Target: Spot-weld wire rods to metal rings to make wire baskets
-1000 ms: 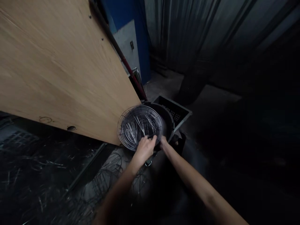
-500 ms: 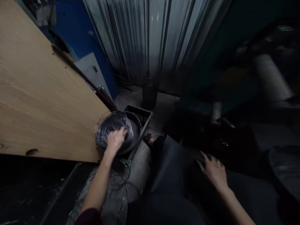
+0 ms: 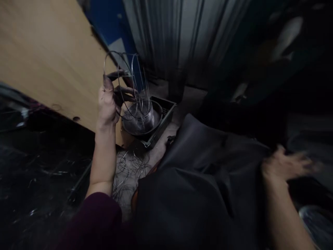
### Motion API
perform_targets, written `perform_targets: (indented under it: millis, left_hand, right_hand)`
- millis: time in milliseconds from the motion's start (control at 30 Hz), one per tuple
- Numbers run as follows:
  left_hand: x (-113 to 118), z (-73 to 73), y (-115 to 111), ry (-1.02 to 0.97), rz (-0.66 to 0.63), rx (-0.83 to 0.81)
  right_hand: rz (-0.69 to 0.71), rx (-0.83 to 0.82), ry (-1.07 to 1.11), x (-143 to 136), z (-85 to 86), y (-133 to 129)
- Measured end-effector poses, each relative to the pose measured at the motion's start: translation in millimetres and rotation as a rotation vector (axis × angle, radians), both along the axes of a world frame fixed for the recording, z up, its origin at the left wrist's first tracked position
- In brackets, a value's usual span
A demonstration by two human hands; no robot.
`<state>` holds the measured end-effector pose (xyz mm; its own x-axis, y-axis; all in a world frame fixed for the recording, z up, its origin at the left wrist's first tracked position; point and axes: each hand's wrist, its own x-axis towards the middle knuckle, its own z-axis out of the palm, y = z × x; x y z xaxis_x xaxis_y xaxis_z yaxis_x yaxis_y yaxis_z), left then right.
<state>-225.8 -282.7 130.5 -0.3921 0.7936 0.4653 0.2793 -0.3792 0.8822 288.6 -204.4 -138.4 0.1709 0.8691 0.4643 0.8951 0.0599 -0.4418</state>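
Note:
My left hand (image 3: 110, 95) is raised at the left of the view, its blackened fingers curled around loops of thin metal wire (image 3: 133, 69). Those loops rise above a coil of wire (image 3: 142, 116), and some strands run down to it. The coil rests on a round dark pan (image 3: 157, 119) in a dark plastic crate (image 3: 162, 123). At the right, my right hand (image 3: 286, 165) is blurred by motion. Its fingers are stretched out beside the dark apron (image 3: 197, 194), and I see nothing in them.
A large wooden board (image 3: 57, 66) leans close to the left of the crate. Loose wire pieces (image 3: 132, 170) are scattered on the floor below. Corrugated metal sheeting (image 3: 189, 34) stands behind a dark bucket (image 3: 177, 83). Dim machinery fills the right side.
My left hand has lifted from the coil, up and leftward, drawing wire loops upward. My right hand has swung outward to the right. The view has shifted.

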Motion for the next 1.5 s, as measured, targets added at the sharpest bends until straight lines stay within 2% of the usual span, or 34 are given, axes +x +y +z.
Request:
perform_targets:
  millis: [33,67,100,200,267,333,400,467,533,600,700,867,1000,1100,1233,1300,1367,1433,1500]
  left_hand:
    - [15.5,-4.6,5.6,-0.003,-0.069,0.002]
    - [31.8,-11.6,13.7,-0.005,-0.148,-0.01]
    - [49.0,-20.6,23.6,-0.006,-0.234,-0.037]
    - [106.1,-56.7,52.5,0.058,-0.546,-0.194]
    - [143.1,-85.2,61.8,0.207,-0.753,-0.296]
    - [171.2,-115.8,59.2,0.458,-0.893,-0.349]
    - [185.9,-146.7,46.1,0.719,-0.975,-0.357]
    - [187.8,-175.1,27.5,0.876,-1.043,-0.343]
    - [181.6,-197.5,10.9,0.891,-1.086,-0.33]
    - [174.2,-211.4,4.1,0.817,-1.074,-0.354]
    - [172.1,-216.6,17.2,0.641,-1.018,-0.434]
    - [188.8,-206.6,60.7,0.494,-1.039,-0.45]
    - [197.6,-206.0,72.8,0.49,-0.972,-0.475]
    - [197.2,-207.2,73.8,0.493,-0.865,-0.496]
    - [187.2,-203.1,89.1,0.426,-0.729,-0.453]
    - [178.3,-199.6,101.4,0.421,-0.632,-0.4]
    - [168.5,-197.6,111.3,0.426,-0.515,-0.358]
    - [160.5,-199.6,115.9,0.443,-0.42,-0.355]
    - [156.3,-205.6,115.1,0.479,-0.405,-0.379]
  right_hand:
    - [-0.03,0.008,-0.062,-12.7,4.8,-12.7]
    - [0.041,0.006,-0.13,-28.4,7.4,-27.3]
    - [0.196,-0.059,-0.215,-45.6,7.7,-42.9]
    - [0.345,-0.173,-0.363,-90.2,-0.8,-91.6]
    - [0.375,-0.241,-0.451,-105.1,-7.0,-126.1]
    - [0.398,-0.274,-0.503,-108.9,-10.0,-160.6]
    - [0.417,-0.273,-0.515,-107.8,-11.0,-190.7]
    - [0.397,-0.266,-0.495,-107.3,-12.0,-211.9]
    - [0.36,-0.295,-0.457,-108.5,-13.8,-222.7]
    - [0.351,-0.354,-0.418,-109.0,-14.5,-223.3]
    - [0.413,-0.518,-0.342,-104.0,-8.4,-207.2]
    - [0.352,-0.742,-0.161,-108.3,7.2,-153.5]
    - [0.579,-0.939,-0.211,-134.7,-0.2,-127.6]
    - [0.647,-0.979,-0.189,-143.7,-3.9,-124.5]
    - [0.695,-0.967,-0.128,-130.2,7.0,-114.5]
    - [0.624,-0.875,-0.064,-115.0,12.4,-101.8]
    - [0.437,-0.775,-0.07,-100.0,11.4,-87.4]
    - [0.271,-0.744,-0.184,-93.3,1.5,-77.4]
    - [0.273,-0.806,-0.298,-99.9,-14.4,-75.6]
